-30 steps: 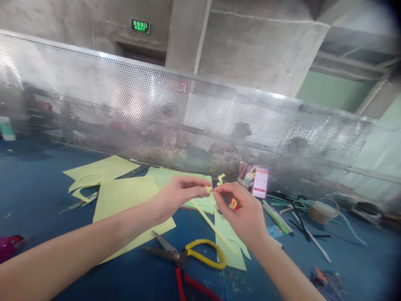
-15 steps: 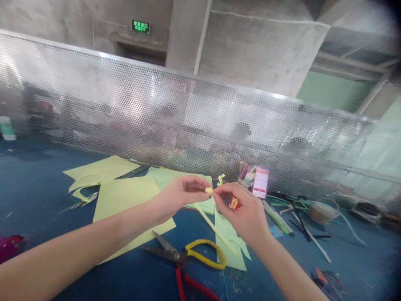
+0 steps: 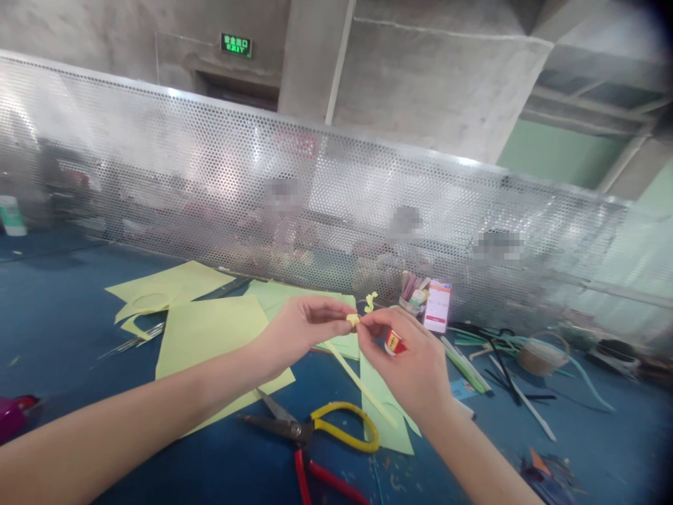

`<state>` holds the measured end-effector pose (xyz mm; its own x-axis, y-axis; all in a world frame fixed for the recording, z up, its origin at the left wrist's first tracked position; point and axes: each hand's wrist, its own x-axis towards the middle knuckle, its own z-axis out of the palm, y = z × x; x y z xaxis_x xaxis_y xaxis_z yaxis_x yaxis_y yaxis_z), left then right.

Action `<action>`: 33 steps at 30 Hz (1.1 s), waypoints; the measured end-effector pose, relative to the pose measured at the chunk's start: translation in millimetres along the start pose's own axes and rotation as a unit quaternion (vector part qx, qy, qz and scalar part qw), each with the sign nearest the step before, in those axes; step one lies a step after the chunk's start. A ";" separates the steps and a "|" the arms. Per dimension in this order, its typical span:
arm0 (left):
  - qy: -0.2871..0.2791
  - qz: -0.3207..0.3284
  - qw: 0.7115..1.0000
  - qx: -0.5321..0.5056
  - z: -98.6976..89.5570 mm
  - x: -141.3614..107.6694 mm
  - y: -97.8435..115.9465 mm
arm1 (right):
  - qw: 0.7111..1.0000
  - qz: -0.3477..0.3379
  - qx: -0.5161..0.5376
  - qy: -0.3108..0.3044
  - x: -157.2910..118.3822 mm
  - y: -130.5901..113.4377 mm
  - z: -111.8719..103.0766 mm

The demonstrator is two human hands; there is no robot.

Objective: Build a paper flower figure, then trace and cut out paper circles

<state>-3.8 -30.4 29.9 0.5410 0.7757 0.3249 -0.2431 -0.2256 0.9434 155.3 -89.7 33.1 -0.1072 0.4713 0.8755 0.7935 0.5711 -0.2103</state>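
A small pale-yellow folded paper piece [image 3: 352, 320] is pinched between the thumb and fingers of my left hand [image 3: 310, 324]. From the other side, the thumb and index finger of my right hand [image 3: 407, 347] close on its right edge. Both hands are raised over the blue table. A red and yellow item [image 3: 394, 342] shows at the palm of my right hand; how it is held I cannot tell. Under my hands lie yellow-green sheets [image 3: 215, 330] and a narrow paper strip [image 3: 362, 382]. Scissors with yellow and red handles [image 3: 302, 429] lie open below them.
A perforated metal screen [image 3: 210, 175] runs behind the blue table [image 3: 63, 301]. Near it stand a cup of sticks [image 3: 413, 294] and a lit phone [image 3: 437, 305]. Pipe cleaners [image 3: 505, 372] and a small basket [image 3: 541, 356] are at right. Blurred people show through the screen.
The small paper piece has shifted very slightly right and turned a little between my fingers. My right hand has tilted slightly, showing more of the red and yellow item.
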 end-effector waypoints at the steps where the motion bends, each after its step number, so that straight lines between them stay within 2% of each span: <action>1: 0.001 0.000 1.000 0.004 0.2 -0.2 0.2 | 1.000 0.001 0.001 0.002 0.3 -0.4 0.8; 8: 0.009 -0.028 0.999 0.018 2.7 -1.0 0.5 | 1.000 -0.021 0.000 0.005 -0.7 -0.1 2.6; 13: -0.018 -0.037 0.999 0.001 2.5 -1.7 -1.0 | 0.998 -0.054 -0.021 0.002 -3.9 1.1 2.5; 16: -0.021 -0.031 0.999 -0.027 1.3 -0.1 -1.6 | 1.000 -0.013 -0.009 -0.006 -3.2 1.3 3.3; 21: 0.000 -0.017 0.996 -0.085 -1.4 3.2 -4.7 | 0.992 0.090 0.087 -0.024 -1.6 0.9 4.5; 28: -0.017 -0.025 0.991 -0.128 -0.9 1.9 -6.0 | 0.989 0.113 0.092 -0.022 -2.7 -0.2 4.4; 33: -0.020 -0.017 0.992 -0.120 -1.0 2.8 -6.5 | 0.992 0.103 0.077 -0.012 -1.4 -1.6 4.1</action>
<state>-1.5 -26.1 24.6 0.5830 0.7551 0.2998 -0.4057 -0.0492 0.9127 151.7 -88.5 30.4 0.0324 0.6037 0.7965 0.6990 0.5559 -0.4498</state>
